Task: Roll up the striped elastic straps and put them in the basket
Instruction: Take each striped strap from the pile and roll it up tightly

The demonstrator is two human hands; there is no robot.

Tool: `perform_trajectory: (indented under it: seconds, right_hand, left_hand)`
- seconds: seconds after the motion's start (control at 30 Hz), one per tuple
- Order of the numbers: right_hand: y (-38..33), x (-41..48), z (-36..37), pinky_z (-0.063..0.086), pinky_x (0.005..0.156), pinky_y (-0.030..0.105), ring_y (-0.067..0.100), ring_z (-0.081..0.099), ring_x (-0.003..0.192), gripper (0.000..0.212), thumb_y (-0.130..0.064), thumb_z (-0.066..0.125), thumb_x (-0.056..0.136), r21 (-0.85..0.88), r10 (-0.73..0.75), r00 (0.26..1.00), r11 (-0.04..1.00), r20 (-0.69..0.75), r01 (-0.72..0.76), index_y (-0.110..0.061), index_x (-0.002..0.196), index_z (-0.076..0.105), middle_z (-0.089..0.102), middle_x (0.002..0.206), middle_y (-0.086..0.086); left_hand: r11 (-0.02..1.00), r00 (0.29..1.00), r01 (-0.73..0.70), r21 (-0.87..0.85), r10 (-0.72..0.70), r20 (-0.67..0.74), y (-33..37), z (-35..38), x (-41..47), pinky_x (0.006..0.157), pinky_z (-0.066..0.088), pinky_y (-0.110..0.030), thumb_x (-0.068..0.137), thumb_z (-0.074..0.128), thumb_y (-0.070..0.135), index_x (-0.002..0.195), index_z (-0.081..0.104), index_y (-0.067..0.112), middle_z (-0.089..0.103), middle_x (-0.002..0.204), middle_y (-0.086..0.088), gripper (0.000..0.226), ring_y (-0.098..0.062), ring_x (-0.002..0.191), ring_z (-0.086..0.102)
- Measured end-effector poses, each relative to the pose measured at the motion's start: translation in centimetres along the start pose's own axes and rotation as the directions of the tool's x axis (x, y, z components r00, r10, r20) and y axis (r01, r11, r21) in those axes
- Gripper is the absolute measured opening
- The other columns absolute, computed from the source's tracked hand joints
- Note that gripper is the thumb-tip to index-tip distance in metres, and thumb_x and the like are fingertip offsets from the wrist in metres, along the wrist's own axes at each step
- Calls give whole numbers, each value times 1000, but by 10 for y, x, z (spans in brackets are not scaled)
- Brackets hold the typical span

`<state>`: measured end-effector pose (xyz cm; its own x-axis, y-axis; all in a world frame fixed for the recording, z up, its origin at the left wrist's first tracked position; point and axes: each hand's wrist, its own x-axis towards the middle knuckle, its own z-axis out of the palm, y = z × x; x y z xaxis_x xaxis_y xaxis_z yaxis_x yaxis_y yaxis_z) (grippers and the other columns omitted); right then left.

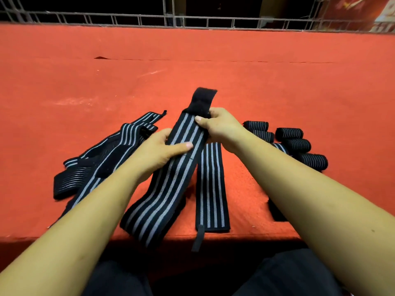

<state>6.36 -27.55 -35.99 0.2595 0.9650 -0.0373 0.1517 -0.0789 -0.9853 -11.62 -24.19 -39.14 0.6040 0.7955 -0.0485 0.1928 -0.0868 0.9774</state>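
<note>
A black strap with grey stripes (pixel 168 180) is lifted over the red table, its plain black end (pixel 203 99) pointing away from me. My left hand (pixel 158 150) holds it at mid-length, thumb laid across the stripes. My right hand (pixel 218 127) pinches it just below the black end. A second flat strap (pixel 211 189) lies under it, its thin tab (pixel 197 238) hanging over the front edge. A loose pile of unrolled straps (pixel 102 161) sits to the left. Several rolled straps (pixel 297 144) lie at the right. No basket is in view.
The red felt-covered table (pixel 192 67) stretches far ahead, with a seam across it. A metal grid rail (pixel 192 20) runs along its far edge. The table's front edge is close to my lap. Another dark strap piece (pixel 276 212) lies under my right forearm.
</note>
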Motion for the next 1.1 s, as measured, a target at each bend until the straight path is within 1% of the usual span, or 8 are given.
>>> perform_trajectory:
  seconds: [0.17,0.23,0.33,0.43,0.63,0.8,0.97,1.1]
  right_hand:
    - [20,33,-7,54,82,40,25,68,94,17,-19,63,95,-305,-194,948,946,-251,113,-6,105,69,72,102,10]
    - [28,46,-13,55,76,38,20,69,88,16,-26,70,90,-390,-212,940,916,-268,95,-11,97,72,74,93,5]
    - [42,65,-14,45,53,23,13,62,62,12,-25,73,89,-407,-96,962,913,-255,-17,-14,93,70,69,80,3]
    - [58,89,-4,46,36,23,17,58,40,21,-16,66,94,-272,108,963,946,-245,-175,-6,112,63,66,76,14]
    - [71,137,18,61,70,49,39,69,67,18,-8,64,94,-246,224,937,925,-268,-291,0,102,51,68,85,28]
    - [90,162,33,57,62,35,31,72,82,20,-17,71,89,-502,169,948,816,-270,-288,-4,86,55,73,94,19]
    - [111,150,46,39,78,28,23,51,95,63,-21,68,90,-579,48,984,803,-171,-140,-4,140,34,39,140,17]
    - [110,116,48,48,93,32,27,60,112,49,-22,60,95,-716,-8,999,697,32,29,-2,137,49,48,141,15]
  left_hand:
    - [960,880,277,-41,-237,413,-39,-12,-14,83,57,-30,85,69,0,116,64,4,74,112,-11,31,-23,100,72]
    - [957,911,275,-91,-229,344,-60,-13,-14,87,57,-33,86,71,4,119,64,5,73,115,-12,33,-24,101,71]
    - [971,985,121,208,-143,93,-86,-8,-7,98,53,-42,88,72,19,115,64,21,75,110,1,29,-15,101,71]
    - [954,996,76,289,-88,27,-103,-4,-6,98,52,-42,92,68,22,113,61,22,73,108,8,22,-8,99,70]
    - [966,998,15,256,-30,57,-118,-5,-3,88,56,-48,75,62,52,102,55,30,75,99,5,36,-16,92,72]
    - [984,998,-14,178,4,55,-124,-4,1,80,56,-56,78,65,41,98,50,28,77,86,-5,28,-35,81,72]
    - [998,1000,3,57,-4,24,-128,-6,3,76,56,-56,81,65,29,104,52,13,76,85,-10,31,-36,79,72]
    - [997,1000,-2,73,0,24,-127,-6,2,75,55,-53,75,65,42,98,52,22,76,83,-10,33,-40,79,72]
